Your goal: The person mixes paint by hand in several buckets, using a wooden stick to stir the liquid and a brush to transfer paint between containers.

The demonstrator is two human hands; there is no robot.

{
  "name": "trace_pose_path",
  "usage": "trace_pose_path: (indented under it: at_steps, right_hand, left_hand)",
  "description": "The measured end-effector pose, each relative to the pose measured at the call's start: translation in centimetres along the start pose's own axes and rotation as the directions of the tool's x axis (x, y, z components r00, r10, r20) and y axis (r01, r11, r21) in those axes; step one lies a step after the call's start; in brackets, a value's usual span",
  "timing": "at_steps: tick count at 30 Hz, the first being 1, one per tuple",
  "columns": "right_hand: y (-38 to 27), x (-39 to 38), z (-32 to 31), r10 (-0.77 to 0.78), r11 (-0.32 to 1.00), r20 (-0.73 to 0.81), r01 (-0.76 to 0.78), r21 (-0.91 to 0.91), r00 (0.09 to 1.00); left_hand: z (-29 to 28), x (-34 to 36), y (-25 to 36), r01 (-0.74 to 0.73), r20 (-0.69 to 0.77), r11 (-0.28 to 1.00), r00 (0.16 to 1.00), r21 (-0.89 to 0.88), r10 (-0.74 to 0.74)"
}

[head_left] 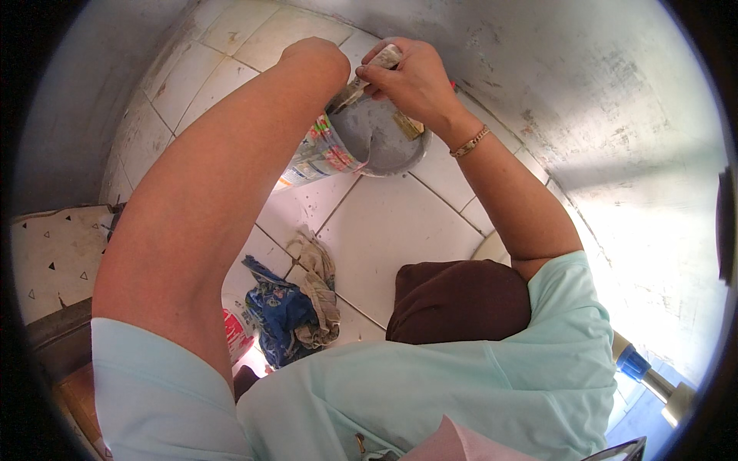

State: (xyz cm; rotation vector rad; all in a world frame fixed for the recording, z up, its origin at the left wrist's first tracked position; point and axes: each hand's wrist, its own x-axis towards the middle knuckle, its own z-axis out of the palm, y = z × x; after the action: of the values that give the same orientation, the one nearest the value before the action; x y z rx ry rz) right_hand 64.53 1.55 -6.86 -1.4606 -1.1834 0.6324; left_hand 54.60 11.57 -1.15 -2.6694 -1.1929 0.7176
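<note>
My right hand (pixel 421 83), with a chain bracelet on its wrist, is closed around the pale, smeared handle of a scraper (pixel 388 57). The scraper's flat end points down and left toward the rim of a paint bucket (pixel 332 147). The bucket has a colourful printed outside and a grey-coated inside, and a flat yellowish-brown piece (pixel 407 125) lies at its right inner side. My left hand (pixel 317 55) is bent over the bucket's far left side. Its fingers are hidden behind the wrist, so its grip does not show.
On the white tiled floor (pixel 400 223) lie crumpled blue and beige rags (pixel 288 307), beside a red-and-white container (pixel 237 334). Grey-smeared walls (pixel 584 107) rise close on the right and far side. A pole with a blue collar (pixel 634 363) is at lower right.
</note>
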Motion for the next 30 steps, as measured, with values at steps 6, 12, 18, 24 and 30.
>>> trace_pose_path:
  at_steps: [6, 12, 18, 24, 30]
  right_hand:
    - [-0.8, -0.1, 0.0, 0.082, 0.995, 0.105, -0.075, -0.065, 0.991]
    - [0.7, 0.1, 0.7, -0.005, 1.000, 0.006, 0.005, -0.002, 1.000]
    - [-0.8, -0.2, 0.5, 0.149, 0.989, 0.133, -0.150, 0.002, 0.980]
    - [-1.1, -0.3, 0.4, 0.167, 0.986, 0.149, -0.165, -0.024, 0.975]
    - [-1.3, -0.3, -0.1, 0.176, 0.983, 0.187, -0.182, 0.016, 0.966]
  left_hand:
    - [-0.2, -0.3, -0.1, -0.037, -0.014, 0.998, 0.999, 0.041, 0.038]
    - [-0.2, 0.1, -0.1, 0.020, 0.031, 0.999, 0.999, -0.047, -0.018]
    - [0.2, 0.3, 0.0, -0.001, 0.058, 1.000, 0.998, -0.007, 0.001]
    - [1.3, 1.5, -0.8, -0.034, 0.078, 0.999, 0.996, 0.021, 0.032]
    - [1.9, 1.7, -2.0, -0.022, 0.002, 1.000, 1.000, 0.014, 0.022]
